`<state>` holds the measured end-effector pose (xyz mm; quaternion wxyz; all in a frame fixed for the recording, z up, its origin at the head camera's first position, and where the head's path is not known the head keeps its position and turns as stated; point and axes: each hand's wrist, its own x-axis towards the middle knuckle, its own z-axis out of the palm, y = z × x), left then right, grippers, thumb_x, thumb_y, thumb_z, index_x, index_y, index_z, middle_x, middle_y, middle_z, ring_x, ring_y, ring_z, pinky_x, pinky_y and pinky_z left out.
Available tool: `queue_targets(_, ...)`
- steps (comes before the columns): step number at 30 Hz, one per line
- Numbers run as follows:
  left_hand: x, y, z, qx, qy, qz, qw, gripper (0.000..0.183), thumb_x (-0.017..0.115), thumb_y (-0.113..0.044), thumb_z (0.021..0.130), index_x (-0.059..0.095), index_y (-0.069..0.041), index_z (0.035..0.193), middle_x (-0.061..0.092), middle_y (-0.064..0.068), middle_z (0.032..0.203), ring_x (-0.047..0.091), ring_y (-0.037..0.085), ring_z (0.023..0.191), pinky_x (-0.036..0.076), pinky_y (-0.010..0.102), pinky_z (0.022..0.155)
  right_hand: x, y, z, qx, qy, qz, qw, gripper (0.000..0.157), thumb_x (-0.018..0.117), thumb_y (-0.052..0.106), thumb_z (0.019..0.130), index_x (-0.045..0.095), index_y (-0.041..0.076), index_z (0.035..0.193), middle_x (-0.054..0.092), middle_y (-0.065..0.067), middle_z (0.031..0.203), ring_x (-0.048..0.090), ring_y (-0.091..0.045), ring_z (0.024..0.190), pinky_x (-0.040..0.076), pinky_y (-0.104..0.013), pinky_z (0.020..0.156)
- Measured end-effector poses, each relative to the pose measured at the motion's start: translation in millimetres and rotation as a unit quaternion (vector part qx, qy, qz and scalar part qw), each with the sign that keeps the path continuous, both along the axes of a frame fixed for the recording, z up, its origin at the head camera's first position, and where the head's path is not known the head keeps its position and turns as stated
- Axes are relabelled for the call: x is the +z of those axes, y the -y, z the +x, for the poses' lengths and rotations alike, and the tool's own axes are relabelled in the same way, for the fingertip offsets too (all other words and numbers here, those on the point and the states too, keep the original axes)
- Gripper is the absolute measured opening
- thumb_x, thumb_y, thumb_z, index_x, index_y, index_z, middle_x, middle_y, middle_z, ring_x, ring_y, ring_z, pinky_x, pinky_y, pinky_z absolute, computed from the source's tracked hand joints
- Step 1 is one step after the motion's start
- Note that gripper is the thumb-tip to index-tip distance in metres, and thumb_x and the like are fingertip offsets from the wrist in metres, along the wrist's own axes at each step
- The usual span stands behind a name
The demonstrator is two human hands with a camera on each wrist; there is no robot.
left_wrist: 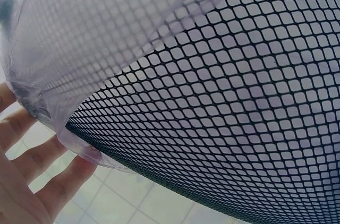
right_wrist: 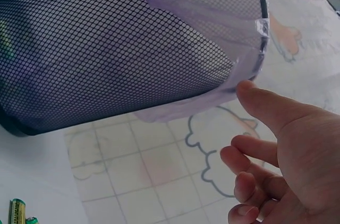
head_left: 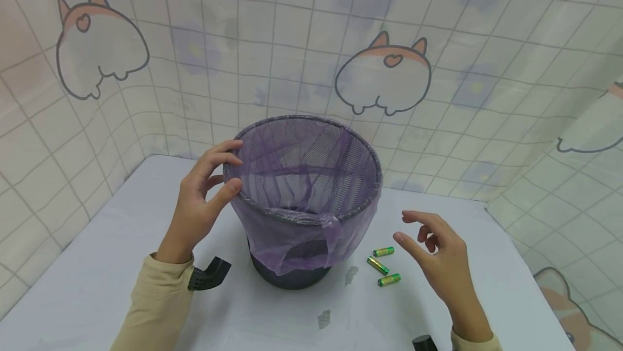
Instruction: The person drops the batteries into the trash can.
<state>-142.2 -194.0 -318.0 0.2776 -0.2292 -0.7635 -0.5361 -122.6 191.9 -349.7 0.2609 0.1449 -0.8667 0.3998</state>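
Observation:
A black mesh wastebasket (head_left: 292,280) stands on the white table, lined with a thin purple bag (head_left: 302,253) folded over its rim. My left hand (head_left: 199,199) holds the rim at the left side, fingertips over the edge and thumb lower down. In the left wrist view, the fingers (left_wrist: 58,176) reach up to the bag-covered rim. Right of the basket my right hand (head_left: 440,259) hovers with thumb and forefinger apart and nothing between them. Just left of it lie three green batteries, one farther back (head_left: 383,252), one in the middle (head_left: 378,265) and one nearer (head_left: 389,279).
A white tiled-pattern sheet (head_left: 292,32) with cartoon animals hangs behind and beside the table (head_left: 243,324). Two small grey patches, one near the basket (head_left: 351,275) and one closer to me (head_left: 324,319), mark the tabletop. In the right wrist view, something green (right_wrist: 5,38) shows through the mesh.

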Motion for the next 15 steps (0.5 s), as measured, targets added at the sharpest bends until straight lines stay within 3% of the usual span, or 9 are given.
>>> queue_targets(8, 0.5, -0.4, 0.6, -0.005, 0.001, 0.005, 1.0, 0.026, 0.058, -0.007, 0.09, 0.056, 0.001, 0.115, 0.049, 0.002, 0.145, 0.041, 0.017, 0.139, 0.044, 0.023, 0.095, -5.9, -7.0, 0.9, -0.006, 0.015, 0.025, 1.0, 0.037, 0.08, 0.013, 0.078, 0.068, 0.019, 0.112, 0.067, 0.007, 0.103, 0.046, -0.005, 0.074, 0.035, -0.019, 0.06)
queue_targets(15, 0.7, -0.4, 0.3, -0.006, 0.001, 0.006, 1.0, 0.026, 0.058, -0.007, 0.09, 0.056, 0.001, 0.115, 0.049, 0.001, 0.145, 0.041, 0.017, 0.139, 0.045, 0.023, 0.094, -8.3, -8.2, 3.7, -0.018, 0.02, 0.016, 1.0, 0.036, 0.08, 0.012, 0.078, 0.069, 0.021, 0.111, 0.067, 0.006, 0.101, 0.045, -0.004, 0.073, 0.034, -0.019, 0.06)
